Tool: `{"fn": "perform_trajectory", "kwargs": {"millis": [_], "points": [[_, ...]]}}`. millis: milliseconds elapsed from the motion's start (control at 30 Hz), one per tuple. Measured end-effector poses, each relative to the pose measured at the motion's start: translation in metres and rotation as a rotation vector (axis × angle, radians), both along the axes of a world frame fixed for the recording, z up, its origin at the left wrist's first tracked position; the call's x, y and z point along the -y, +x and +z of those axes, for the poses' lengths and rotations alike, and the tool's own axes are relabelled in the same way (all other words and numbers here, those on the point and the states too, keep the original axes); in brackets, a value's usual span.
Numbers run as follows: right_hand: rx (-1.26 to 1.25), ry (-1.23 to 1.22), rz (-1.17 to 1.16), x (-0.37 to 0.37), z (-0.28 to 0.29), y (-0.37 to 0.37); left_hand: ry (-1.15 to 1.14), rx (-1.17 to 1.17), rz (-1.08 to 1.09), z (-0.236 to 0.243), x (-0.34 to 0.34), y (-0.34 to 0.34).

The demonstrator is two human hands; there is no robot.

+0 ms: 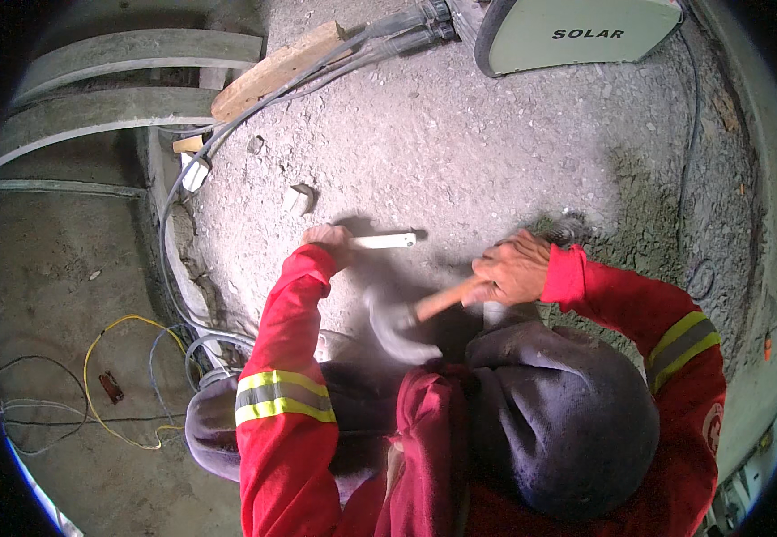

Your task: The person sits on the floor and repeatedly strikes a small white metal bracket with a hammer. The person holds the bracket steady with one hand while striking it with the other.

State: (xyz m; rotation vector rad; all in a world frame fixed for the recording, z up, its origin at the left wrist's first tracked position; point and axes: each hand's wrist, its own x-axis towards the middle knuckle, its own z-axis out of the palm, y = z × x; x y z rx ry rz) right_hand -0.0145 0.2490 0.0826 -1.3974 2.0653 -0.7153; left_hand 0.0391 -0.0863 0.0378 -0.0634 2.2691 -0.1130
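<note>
My left hand (328,240) is closed around a white bar-shaped piece (384,241), which sticks out to the right and has a dark spot at its end. Whatever part lies inside the fist is hidden. In my right hand (516,267) is the wooden handle of a hammer (447,297). Its grey head (397,327) hangs low between my legs, smeared by motion, with a curved outline. Both hands are above rough, dusty grey ground (424,152). A small pale block (298,200) lies just beyond my left hand.
Grey cables (254,112) and a wooden board (277,72) lie at the far left, beside curved concrete pieces (129,107). A pale green case (585,36) stands at the far right. Left of a ledge, a yellow wire (90,358) loops on lower concrete.
</note>
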Motion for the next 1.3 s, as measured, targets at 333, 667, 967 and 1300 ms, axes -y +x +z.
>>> {"fn": "perform_trajectory", "kwargs": {"millis": [333, 667, 967, 1300], "points": [[-0.019, 0.121, -0.083, -0.004, -0.009, -0.009, -0.043, -0.050, -0.016, -0.008, 0.006, 0.005], [-0.054, 0.167, -0.008, -0.013, -0.015, 0.000, -0.058, -0.158, 0.006, -0.012, 0.010, 0.012], [0.025, 0.234, -0.373, -0.006, -0.033, -0.017, -0.064, -0.335, 0.104, -0.006, 0.025, 0.005], [0.129, 0.247, -0.272, -0.051, -0.024, -0.002, 0.056, -0.020, -0.032, 0.005, -0.008, 0.002]]}}
